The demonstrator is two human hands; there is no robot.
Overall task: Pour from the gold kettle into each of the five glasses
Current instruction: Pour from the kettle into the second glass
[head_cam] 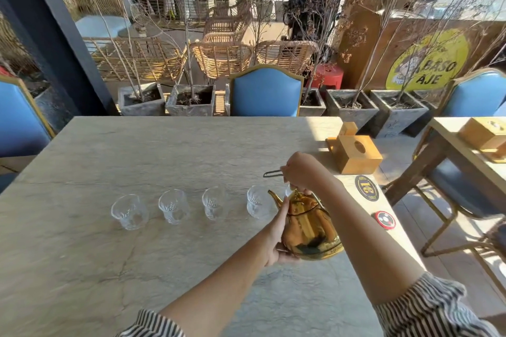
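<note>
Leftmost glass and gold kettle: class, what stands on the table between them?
Head view: three more glasses stand in a row between the leftmost glass and the gold kettle, at and. The last sits just beside the spout.

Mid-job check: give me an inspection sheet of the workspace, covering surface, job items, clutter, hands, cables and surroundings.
Surface: pale stone-look table, faint cracks, no spills seen.
Job's things: shiny gold metal kettle lifted at the row's right end, spout toward the glasses; four clear patterned glasses in a row, contents unclear; fifth glass mostly hidden behind the kettle.
Clutter: wooden tissue box; two round stickers.
Grippers: left hand supports the kettle's side and base; right hand grips its top handle.
Cables: nothing seen.
Surroundings: blue padded chairs, concrete planters, second table to the right.
</note>
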